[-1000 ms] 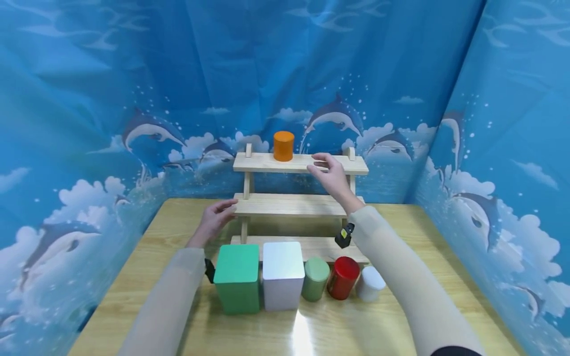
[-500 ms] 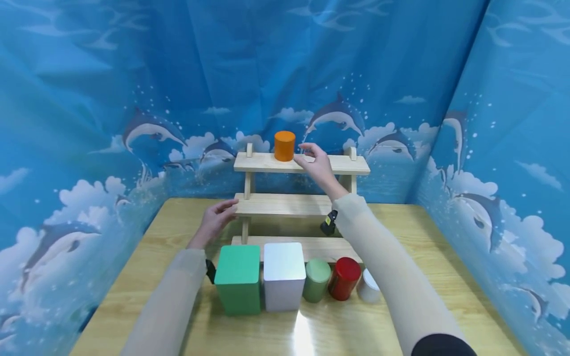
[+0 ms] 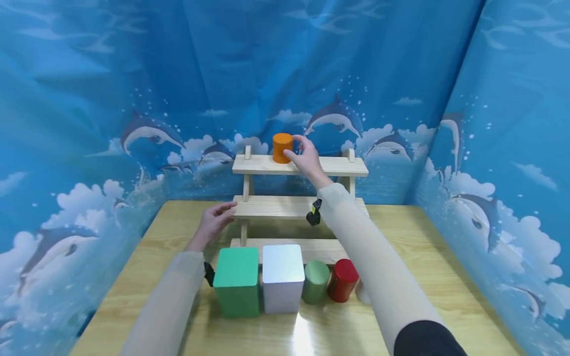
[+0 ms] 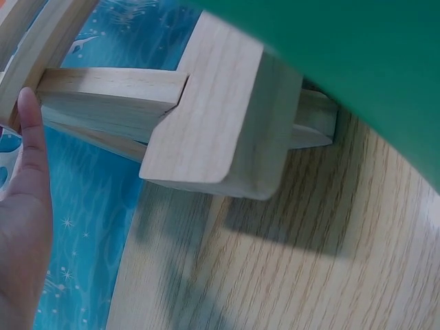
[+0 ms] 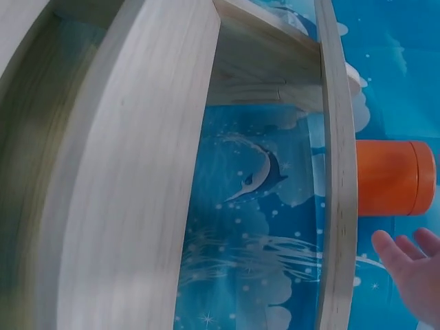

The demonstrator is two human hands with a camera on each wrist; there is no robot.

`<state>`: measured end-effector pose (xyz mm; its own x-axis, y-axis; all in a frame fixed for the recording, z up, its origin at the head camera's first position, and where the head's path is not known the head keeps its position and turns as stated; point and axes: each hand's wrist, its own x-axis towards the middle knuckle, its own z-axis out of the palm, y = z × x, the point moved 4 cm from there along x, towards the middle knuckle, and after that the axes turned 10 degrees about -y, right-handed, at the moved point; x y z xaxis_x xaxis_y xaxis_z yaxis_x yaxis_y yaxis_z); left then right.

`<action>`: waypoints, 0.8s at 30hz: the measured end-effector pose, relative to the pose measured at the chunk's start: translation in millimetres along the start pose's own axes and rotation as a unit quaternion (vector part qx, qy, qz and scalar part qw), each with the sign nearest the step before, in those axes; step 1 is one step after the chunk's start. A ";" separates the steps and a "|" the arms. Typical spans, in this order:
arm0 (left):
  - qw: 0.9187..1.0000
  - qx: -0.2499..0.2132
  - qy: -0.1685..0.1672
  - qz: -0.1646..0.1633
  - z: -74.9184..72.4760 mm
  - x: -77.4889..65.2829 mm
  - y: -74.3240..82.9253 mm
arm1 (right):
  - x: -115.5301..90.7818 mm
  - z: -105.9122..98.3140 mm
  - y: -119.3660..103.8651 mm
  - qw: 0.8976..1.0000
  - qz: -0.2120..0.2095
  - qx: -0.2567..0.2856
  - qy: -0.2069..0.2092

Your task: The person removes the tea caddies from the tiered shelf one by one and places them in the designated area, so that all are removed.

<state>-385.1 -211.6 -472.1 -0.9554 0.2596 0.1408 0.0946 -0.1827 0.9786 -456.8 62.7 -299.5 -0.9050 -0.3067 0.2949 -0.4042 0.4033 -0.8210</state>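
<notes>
On the top board of a three-tier wooden stand (image 3: pixel 280 205) stands an orange lidded canister (image 3: pixel 281 148). Just to its right is my right hand (image 3: pixel 307 160), thumb and fingers spread toward it. The right wrist view shows a small gap between the fingertips and the orange canister (image 5: pixel 388 177). My left hand (image 3: pixel 212 222) is at the left end of the middle board, its fingers fairly straight. In the left wrist view a straight digit of the left hand (image 4: pixel 27 192) touches a board's end; the other fingers are hidden.
In front of the stand are a green box (image 3: pixel 237 282), a white box (image 3: pixel 282 279), a light green canister (image 3: pixel 316 283) and a red canister (image 3: pixel 343 281). A white canister (image 3: pixel 362 292) is partly behind the right sleeve. Blue dolphin curtains (image 3: pixel 200 74) surround the wooden table (image 3: pixel 169 217).
My right hand has moved left along the top board, up to the right side of the orange canister. My left hand stays at the middle board's end.
</notes>
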 end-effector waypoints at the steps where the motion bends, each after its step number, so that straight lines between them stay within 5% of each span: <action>1: 1.000 -0.002 -0.001 0.001 0.4 0.2 -0.4 | 1.1 0.6 -0.1 1.000 0.000 -0.005 -0.003; 10: 1.000 -0.001 0.008 -0.004 -0.1 -0.5 0.1 | 18.3 7.6 1.3 0.999 0.016 -0.038 -0.021; 24: 1.000 -0.015 -0.001 0.004 3.2 -1.3 2.1 | 24.3 14.0 6.9 1.000 0.027 0.012 -0.010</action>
<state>-382.7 -209.4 -469.8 -0.9540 0.2598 0.1498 0.0944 -0.2140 0.9723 -479.7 46.0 -304.8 -0.9223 -0.3024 0.2406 -0.3516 0.3981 -0.8473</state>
